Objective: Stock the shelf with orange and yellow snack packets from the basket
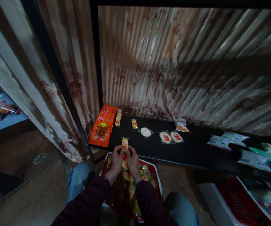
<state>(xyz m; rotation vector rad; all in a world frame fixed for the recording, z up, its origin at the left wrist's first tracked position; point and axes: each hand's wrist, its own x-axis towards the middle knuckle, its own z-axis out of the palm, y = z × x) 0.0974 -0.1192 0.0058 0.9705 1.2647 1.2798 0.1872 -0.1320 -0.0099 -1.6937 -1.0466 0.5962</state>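
Between my left hand point(117, 158) and my right hand point(132, 160) is a small yellow wrapped snack point(124, 144) with a red and white label, pinched upright by both at its lower end. It is at the front edge of the black shelf point(147, 148). Under my hands a red box with a white rim point(159, 183) holds many similar yellow packets point(127, 176). On the shelf ahead lie a single yellow snack packet point(134, 124) and a short row of the same packets point(118, 118).
Overlapping orange snack bags point(101, 131) lie at the shelf's left end. Round wrapped biscuits point(165, 137), a white one point(146, 131) and a small bag point(181, 123) sit further right, then white packets point(227, 140). A black post point(62, 78) rises at left; another box point(234, 196) stands lower right.
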